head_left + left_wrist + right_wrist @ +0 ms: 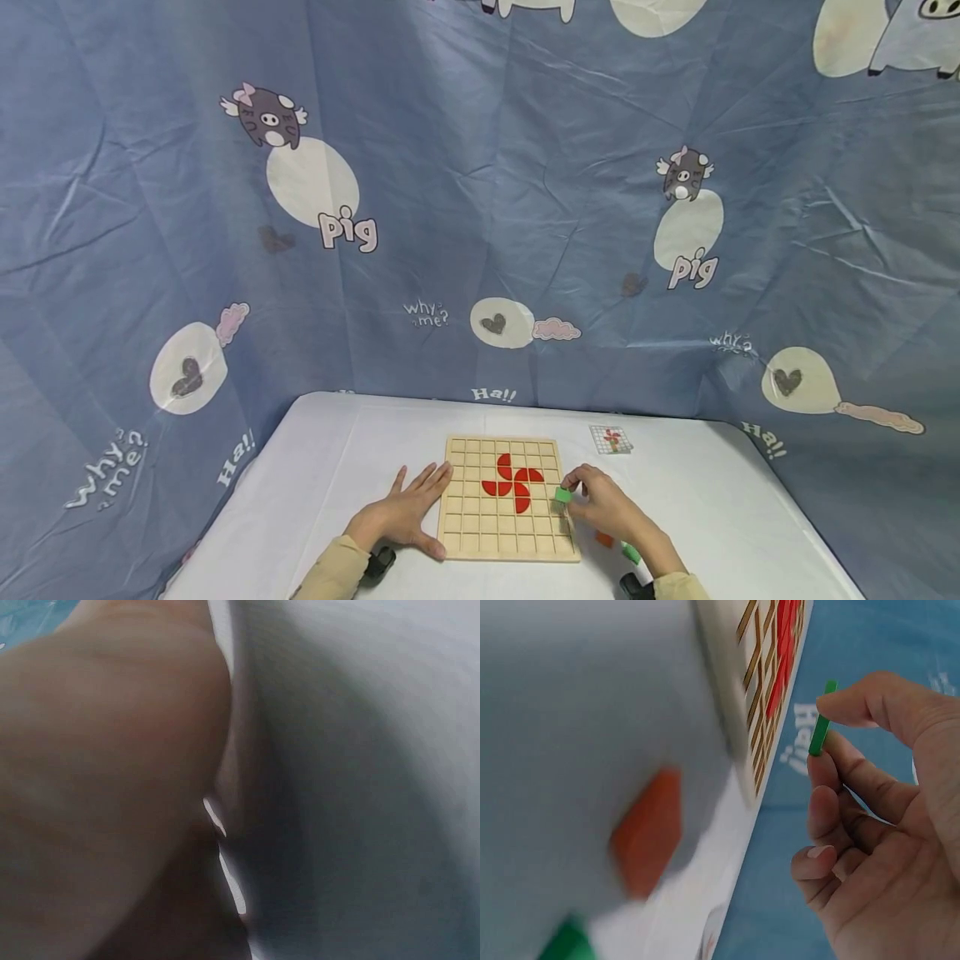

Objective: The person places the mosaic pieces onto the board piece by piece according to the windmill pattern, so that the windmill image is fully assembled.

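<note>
A square wooden grid board (472,524) lies on the white table, with several red quarter-round pieces (505,488) set in a pinwheel on it. My left hand (406,510) rests beside the board's left edge, fingers spread and touching the frame. Over the right edge, my right hand (606,505) pinches a small green block (562,495) between thumb and fingers. In the right wrist view that green block (823,724) appears thin and edge-on, clear of the board. Only blurred skin of the left hand (105,750) and white cloth fill the left wrist view.
On the table by my right wrist lie an orange piece (604,539) and another green piece (631,552). A small card with a grid and a coloured pattern (611,439) lies beyond the board's right side. A blue printed cloth (487,208) hangs behind the table.
</note>
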Motion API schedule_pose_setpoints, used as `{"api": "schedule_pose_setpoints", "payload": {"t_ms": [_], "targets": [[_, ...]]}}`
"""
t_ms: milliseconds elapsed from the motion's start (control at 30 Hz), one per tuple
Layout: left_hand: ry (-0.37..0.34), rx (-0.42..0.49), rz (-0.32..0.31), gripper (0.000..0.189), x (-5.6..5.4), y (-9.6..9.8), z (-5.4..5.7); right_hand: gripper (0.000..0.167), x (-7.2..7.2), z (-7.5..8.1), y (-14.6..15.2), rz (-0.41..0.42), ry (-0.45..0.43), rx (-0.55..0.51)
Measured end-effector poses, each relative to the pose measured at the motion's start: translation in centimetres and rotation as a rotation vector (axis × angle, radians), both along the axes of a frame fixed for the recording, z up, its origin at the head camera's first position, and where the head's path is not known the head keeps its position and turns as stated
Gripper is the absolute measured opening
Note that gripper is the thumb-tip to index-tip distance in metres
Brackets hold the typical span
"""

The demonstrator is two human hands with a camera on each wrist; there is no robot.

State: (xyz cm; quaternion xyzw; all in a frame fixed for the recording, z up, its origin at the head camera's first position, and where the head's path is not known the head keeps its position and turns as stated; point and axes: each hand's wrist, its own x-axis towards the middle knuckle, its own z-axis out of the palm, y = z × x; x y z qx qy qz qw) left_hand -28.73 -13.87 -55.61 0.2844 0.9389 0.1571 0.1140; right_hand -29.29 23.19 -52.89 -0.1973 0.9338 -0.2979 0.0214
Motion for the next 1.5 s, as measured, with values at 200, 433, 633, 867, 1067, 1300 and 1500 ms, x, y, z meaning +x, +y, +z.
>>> {"api": "schedule_pose_setpoints", "payload": {"t_ms": [200, 433, 633, 867, 1067, 1300, 1500], "targets": [[0.001, -0.003, 0.000, 0.129, 0.1, 0.1, 0.2, 0.022, -0.1, 0.0, -2.4, 0.068, 0.006, -0.030], [-0.013, 0.000, 0.001, 0.129, 0.0, 0.2, 0.2, 0.020, 0.0, 0.2, -4.5, 0.119, 0.021, -0.032], [-0.010, -0.009, 0.011, 0.130, -0.1, 0.2, 0.0, 0.018, -0.3, 0.0, -5.8, 0.165, 0.006, -0.068], [-0.005, -0.014, 0.008, 0.130, -0.2, 0.1, 0.0, 0.017, -0.7, -0.6, -7.1, 0.192, 0.069, -0.011], [-0.001, -0.014, 0.005, 0.130, -0.1, 0.1, 0.0, 0.016, -0.8, -1.1, -7.6, 0.214, 0.069, 0.029], [-0.002, -0.003, 0.003, 0.129, 0.0, 0.0, 0.1, 0.015, -1.0, -1.2, -7.8, 0.231, 0.040, 0.043], [-0.005, 0.001, -0.001, 0.129, 0.1, 0.0, 0.1, 0.014, -1.0, -1.0, -7.7, 0.240, 0.010, 0.045]]}}
